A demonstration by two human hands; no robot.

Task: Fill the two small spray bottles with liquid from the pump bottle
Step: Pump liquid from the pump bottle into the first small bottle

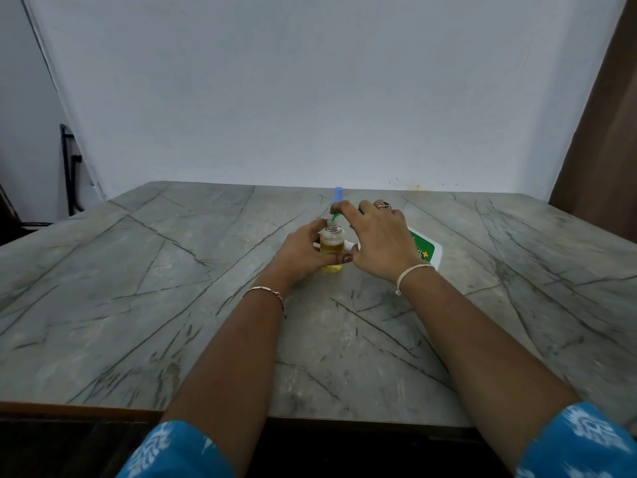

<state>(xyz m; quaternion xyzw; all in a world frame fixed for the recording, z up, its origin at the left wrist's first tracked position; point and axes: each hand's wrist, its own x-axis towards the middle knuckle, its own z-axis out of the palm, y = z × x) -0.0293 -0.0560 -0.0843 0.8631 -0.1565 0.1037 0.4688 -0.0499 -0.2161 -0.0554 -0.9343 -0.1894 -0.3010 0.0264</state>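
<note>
Head view, near the frame's centre: we see a small clear spray bottle (331,244), uncapped, about half full of yellow liquid with foam on top, standing on the grey veined table (172,270). Our left hand (303,253) wraps its fingers round the bottle's left side. Our right hand (379,236), just right of it, curls over the white, green-labelled pump bottle (425,248), fingertips on its green spout (333,218) at the open neck. A blue cap (338,194) shows just behind.
</note>
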